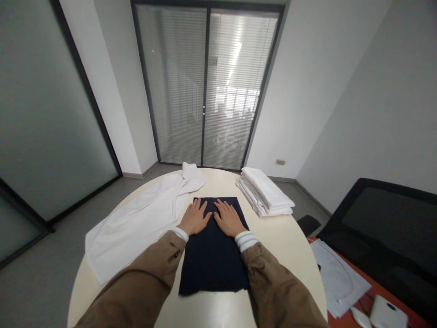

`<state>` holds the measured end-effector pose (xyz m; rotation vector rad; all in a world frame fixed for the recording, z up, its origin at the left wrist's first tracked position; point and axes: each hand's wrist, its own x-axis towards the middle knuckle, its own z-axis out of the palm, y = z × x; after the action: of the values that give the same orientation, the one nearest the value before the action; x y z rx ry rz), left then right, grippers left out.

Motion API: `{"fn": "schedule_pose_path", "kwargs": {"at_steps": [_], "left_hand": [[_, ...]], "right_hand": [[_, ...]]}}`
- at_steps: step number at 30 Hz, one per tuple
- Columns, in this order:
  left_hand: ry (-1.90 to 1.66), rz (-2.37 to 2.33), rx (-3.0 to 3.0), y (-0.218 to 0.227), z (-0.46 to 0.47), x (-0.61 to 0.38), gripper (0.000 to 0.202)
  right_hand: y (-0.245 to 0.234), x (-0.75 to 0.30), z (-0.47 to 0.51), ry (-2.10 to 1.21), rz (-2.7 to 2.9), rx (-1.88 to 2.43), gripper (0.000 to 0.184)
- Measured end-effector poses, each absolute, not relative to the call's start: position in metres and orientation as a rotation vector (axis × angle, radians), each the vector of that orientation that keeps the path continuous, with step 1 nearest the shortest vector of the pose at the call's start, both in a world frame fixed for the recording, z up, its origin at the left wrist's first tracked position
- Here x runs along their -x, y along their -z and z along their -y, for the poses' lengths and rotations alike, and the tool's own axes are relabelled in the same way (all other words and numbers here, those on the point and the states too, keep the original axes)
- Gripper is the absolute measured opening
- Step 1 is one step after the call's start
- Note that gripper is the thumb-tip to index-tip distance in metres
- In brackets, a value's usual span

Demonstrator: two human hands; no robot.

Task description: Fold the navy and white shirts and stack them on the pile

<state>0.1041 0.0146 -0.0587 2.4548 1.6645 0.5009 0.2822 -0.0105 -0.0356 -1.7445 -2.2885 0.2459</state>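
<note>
A dark navy folded cloth [211, 259] lies flat on the round cream table [290, 241] in front of me. My left hand [194, 218] rests flat on its far left part, fingers stretched out and apart. Beside it, my right hand [228, 217] lies flat on the cloth too, fingers spread, thumbs of both hands nearly touching. Neither hand holds anything. Both arms wear brown sleeves with striped cuffs.
A white garment [136, 223] is spread over the table's left side. A stack of folded white cloths [264, 196] sits at the far right. To the right stand a black mesh chair [385, 228], papers [337, 278] and a white device [387, 312] on an orange surface.
</note>
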Motion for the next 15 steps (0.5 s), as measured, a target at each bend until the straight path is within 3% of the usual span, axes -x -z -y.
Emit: {"fn": "schedule_pose_path", "kwargs": {"at_steps": [6,15], "left_hand": [[-0.527,-1.738,-2.461,0.061,-0.011,-0.101,0.063],[-0.706,-1.872,-2.396,0.046,0.007,-0.091,0.057]], "right_hand": [[0.039,-0.324,-0.012,-0.383,2.066,2.049,0.073],[0.051,-0.349,-0.007,-0.330,2.051,2.048,0.066]]}}
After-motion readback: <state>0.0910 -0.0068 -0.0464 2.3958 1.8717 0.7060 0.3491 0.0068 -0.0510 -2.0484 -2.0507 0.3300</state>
